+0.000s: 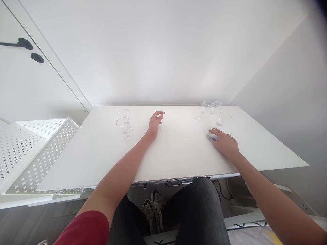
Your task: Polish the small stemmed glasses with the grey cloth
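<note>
My left hand (155, 123) rests on the white table (178, 149) left of the middle, fingers loosely bent and apart, with nothing in them. To its left stand two clear stemmed glasses (123, 125), one behind the other. My right hand (226, 142) presses a crumpled white cloth (213, 136) onto the tabletop, its fingers closed over it. Just beyond the right hand, a clear glass (222, 118) appears to lie on its side. Two more clear glasses (206, 107) are close together near the back edge; their lower parts are faint.
A white wall (158, 51) rises behind the table. On the left are a white perforated metal stand (48, 149) and a door with a black handle (24, 43). My legs (204, 211) are under the front edge, where dark cables (219, 190) hang.
</note>
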`<state>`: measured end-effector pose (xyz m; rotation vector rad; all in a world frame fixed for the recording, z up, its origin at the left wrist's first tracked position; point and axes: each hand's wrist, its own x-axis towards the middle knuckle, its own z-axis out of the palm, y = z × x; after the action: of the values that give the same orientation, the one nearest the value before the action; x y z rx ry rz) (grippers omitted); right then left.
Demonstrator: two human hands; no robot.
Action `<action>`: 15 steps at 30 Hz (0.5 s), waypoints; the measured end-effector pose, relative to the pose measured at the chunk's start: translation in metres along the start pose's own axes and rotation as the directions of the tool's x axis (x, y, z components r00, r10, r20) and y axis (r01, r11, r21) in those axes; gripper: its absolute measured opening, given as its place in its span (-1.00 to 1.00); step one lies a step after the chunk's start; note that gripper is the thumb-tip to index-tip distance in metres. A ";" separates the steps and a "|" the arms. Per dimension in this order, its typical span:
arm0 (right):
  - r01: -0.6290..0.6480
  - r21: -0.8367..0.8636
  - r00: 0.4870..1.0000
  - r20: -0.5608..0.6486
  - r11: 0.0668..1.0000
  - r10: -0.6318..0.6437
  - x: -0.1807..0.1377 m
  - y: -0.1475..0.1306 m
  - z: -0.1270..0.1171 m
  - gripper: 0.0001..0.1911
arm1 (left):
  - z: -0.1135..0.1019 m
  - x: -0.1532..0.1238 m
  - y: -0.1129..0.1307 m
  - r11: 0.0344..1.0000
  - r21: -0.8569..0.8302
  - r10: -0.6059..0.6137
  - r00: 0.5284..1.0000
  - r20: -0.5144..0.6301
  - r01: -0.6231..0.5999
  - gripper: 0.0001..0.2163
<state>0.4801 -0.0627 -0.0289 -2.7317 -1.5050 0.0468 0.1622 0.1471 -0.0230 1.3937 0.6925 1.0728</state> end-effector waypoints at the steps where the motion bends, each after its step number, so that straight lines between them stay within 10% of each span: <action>1: -0.001 -0.011 1.000 0.000 1.000 0.001 0.004 -0.003 0.001 -0.23 | 0.000 -0.001 0.001 1.000 0.000 -0.006 1.000 0.004 0.006 -0.74; 15: -0.012 -0.032 0.998 -0.061 0.999 0.010 0.020 -0.014 0.001 -0.17 | 0.003 0.002 -0.003 0.995 -0.089 -0.035 0.999 0.040 0.038 -0.74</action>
<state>0.4793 -0.0384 -0.0302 -2.7401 -1.4882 -0.0599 0.1662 0.1481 -0.0251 1.3168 0.6318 1.0336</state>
